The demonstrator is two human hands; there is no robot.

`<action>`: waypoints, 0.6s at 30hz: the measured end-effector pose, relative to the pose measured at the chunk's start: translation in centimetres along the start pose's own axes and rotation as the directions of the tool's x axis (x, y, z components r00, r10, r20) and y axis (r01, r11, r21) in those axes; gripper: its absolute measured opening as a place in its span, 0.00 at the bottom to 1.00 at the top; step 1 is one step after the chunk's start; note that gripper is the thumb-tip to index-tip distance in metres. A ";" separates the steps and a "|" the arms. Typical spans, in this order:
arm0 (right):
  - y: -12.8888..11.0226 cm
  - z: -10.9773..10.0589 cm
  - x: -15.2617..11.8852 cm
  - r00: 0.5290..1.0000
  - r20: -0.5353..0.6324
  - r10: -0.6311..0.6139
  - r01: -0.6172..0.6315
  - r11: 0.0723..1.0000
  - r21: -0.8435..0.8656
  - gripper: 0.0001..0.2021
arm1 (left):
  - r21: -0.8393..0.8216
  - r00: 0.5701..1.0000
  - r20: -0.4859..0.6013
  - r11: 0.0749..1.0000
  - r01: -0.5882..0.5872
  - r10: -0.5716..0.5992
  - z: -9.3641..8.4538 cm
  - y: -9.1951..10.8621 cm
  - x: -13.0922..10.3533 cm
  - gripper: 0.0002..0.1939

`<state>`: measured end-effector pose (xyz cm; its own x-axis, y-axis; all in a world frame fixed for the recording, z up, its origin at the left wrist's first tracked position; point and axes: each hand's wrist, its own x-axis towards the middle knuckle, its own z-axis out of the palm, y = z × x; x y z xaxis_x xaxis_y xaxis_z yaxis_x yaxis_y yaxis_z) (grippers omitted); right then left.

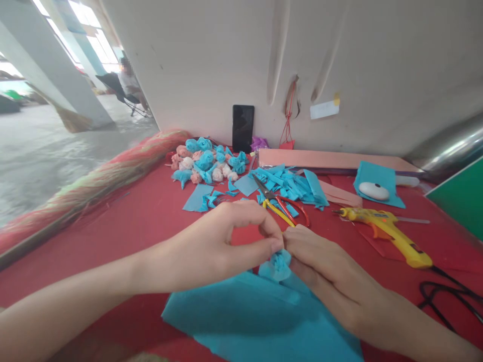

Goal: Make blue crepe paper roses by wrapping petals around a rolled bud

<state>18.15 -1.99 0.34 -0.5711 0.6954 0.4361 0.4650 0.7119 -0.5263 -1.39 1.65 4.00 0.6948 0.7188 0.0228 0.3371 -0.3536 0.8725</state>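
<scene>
A small blue crepe paper flower [278, 265] is pinched between my two hands, over the middle of the red table. My left hand [236, 236] reaches in from the left, thumb and forefinger closed on the flower's edge. From the other side my right hand [332, 276] grips it, its fingers pressed together and partly hiding the paper. Beneath both hands lies a large blue crepe paper sheet [256, 322]. Just beyond my fingertips rest scissors [279, 201] with red and yellow handles, their blades on blue paper scraps [294, 183].
Finished paper flowers [207, 161] in blue, pink and white are heaped at the back left. A black phone [242, 128] leans on the wall. At right lie a yellow glue gun [388, 231] with its black cord and a white mouse-shaped object [373, 191]. A person [130, 83] sits far off.
</scene>
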 end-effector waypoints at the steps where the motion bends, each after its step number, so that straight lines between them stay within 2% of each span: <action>1: 0.0 -0.1 -0.1 1.000 0.002 -0.004 0.004 1.000 0.002 0.12 | -0.048 0.999 0.034 0.998 0.030 -0.029 0.0 0.0 0.1 0.06; 5: -0.1 -0.4 -0.3 0.999 0.032 -0.009 0.009 1.000 0.018 0.12 | -0.197 0.978 0.191 0.972 0.125 -0.087 -0.1 -0.1 0.3 0.09; 9: -0.1 -0.3 0.1 0.998 0.057 -0.007 0.004 0.999 0.052 0.12 | -0.309 0.964 0.256 0.939 0.147 -0.067 -0.1 -0.2 0.3 0.09; 12: -0.1 -0.3 0.2 0.999 0.046 0.003 -0.006 0.997 0.074 0.11 | -0.329 0.968 0.237 0.931 0.157 -0.079 -0.2 -0.1 0.1 0.11; 15: 0.0 -0.3 0.0 0.999 0.038 -0.002 0.000 0.998 0.063 0.11 | -0.263 0.974 0.188 0.948 0.176 -0.129 -0.4 0.2 0.0 0.11; 18: -0.1 -0.2 -0.2 0.999 0.033 0.003 -0.005 0.999 0.052 0.12 | -0.155 0.985 0.149 0.982 0.105 -0.082 -0.4 0.5 -0.1 0.08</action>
<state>18.36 -2.25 0.46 -0.5914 0.6942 0.4103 0.4322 0.7024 -0.5656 -1.54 1.66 4.66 0.7515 0.6483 -0.1221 0.3062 -0.1790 0.9350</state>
